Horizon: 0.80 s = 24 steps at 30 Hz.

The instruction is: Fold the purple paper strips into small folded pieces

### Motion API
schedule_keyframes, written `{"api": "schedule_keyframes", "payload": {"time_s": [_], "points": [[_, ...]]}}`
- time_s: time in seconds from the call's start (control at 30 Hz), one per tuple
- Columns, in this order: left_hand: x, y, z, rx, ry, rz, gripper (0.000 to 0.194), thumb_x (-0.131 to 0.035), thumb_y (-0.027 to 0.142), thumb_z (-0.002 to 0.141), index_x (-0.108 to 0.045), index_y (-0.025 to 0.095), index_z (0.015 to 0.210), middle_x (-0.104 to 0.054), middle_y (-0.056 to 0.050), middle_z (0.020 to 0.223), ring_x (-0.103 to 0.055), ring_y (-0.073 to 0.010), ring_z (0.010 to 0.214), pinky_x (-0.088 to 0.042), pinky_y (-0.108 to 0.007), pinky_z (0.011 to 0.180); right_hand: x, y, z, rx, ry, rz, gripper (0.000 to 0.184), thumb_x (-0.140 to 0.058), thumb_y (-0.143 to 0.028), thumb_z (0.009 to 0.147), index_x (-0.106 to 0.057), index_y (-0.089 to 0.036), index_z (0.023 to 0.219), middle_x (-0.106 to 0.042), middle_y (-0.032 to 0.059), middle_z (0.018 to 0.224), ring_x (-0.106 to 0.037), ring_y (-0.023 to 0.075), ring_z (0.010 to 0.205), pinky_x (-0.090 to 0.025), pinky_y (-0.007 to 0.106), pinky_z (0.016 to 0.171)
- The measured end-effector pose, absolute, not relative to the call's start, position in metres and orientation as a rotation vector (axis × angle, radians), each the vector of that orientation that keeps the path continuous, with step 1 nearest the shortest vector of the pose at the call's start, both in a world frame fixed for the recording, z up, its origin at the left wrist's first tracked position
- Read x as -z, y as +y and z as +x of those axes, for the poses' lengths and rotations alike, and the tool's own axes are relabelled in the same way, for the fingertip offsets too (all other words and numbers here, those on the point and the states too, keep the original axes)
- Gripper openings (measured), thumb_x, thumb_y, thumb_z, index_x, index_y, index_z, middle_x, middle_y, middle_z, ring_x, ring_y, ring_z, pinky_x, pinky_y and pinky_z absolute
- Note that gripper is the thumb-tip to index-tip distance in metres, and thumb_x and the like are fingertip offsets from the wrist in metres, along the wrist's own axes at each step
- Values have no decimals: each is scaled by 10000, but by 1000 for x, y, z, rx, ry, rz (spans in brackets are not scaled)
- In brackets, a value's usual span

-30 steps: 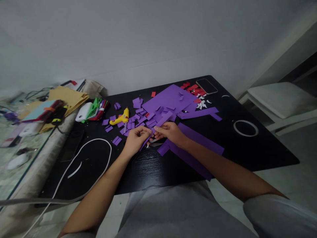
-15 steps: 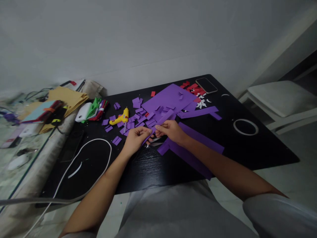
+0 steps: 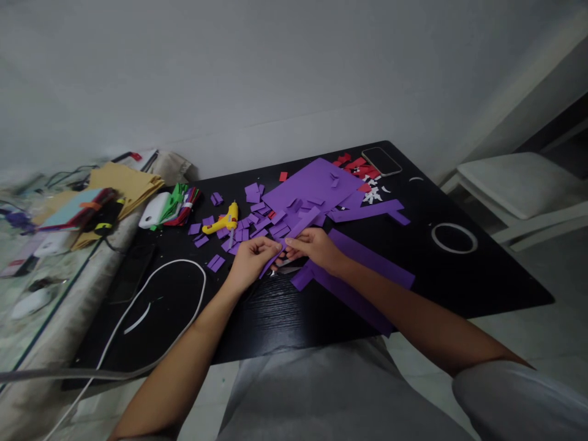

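Note:
Both my hands meet over the middle of the black table (image 3: 482, 275). My left hand (image 3: 250, 260) and my right hand (image 3: 312, 245) are closed in a pinch on one long purple paper strip (image 3: 301, 223) that runs up and to the right from between them. Under my right wrist lies a long purple sheet (image 3: 362, 272). Beyond my fingers sit several small purple paper pieces (image 3: 250, 223) and a large purple sheet (image 3: 315, 180). Something metallic, perhaps scissors (image 3: 285, 268), lies just below my hands.
A yellow glue gun (image 3: 223, 220) lies left of the pieces. A white cable (image 3: 184, 263) loops at the left. Red and white scraps (image 3: 362, 171) and a phone (image 3: 381, 160) lie at the far right corner, a tape ring (image 3: 454, 237) to the right. Folders and clutter (image 3: 114, 184) fill the left.
Hardly anything differs: my hands stay together on the purple strip, with only a slight shift of the fingers and of the view.

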State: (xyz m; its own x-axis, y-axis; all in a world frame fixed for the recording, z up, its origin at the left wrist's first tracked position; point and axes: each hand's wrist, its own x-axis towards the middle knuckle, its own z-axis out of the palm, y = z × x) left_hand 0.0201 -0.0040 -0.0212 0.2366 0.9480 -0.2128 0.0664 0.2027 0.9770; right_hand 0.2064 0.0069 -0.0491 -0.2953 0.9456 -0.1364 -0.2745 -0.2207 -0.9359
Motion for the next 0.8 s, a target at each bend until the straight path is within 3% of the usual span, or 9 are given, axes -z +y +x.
{"api": "schedule_keyframes", "payload": {"time_s": [0.23, 0.8], "points": [[21, -3, 20, -869, 1144, 1189, 374, -862, 459, 685, -717, 129, 785, -736, -44, 651, -679, -151, 558, -560, -238, 529, 54, 11, 206, -1665, -1090, -930, 477, -907, -517, 626, -705, -112, 776, -744, 51, 708, -712, 146, 630, -637, 298, 675], [21, -1, 17, -939, 1170, 1207, 377, -848, 453, 693, -722, 126, 834, -740, -57, 697, -691, -168, 596, -535, -238, 509, 49, 18, 211, -1509, -1059, -945, 458, -890, -525, 640, -695, -133, 776, -734, 50, 715, -707, 163, 624, -632, 324, 661]]}}
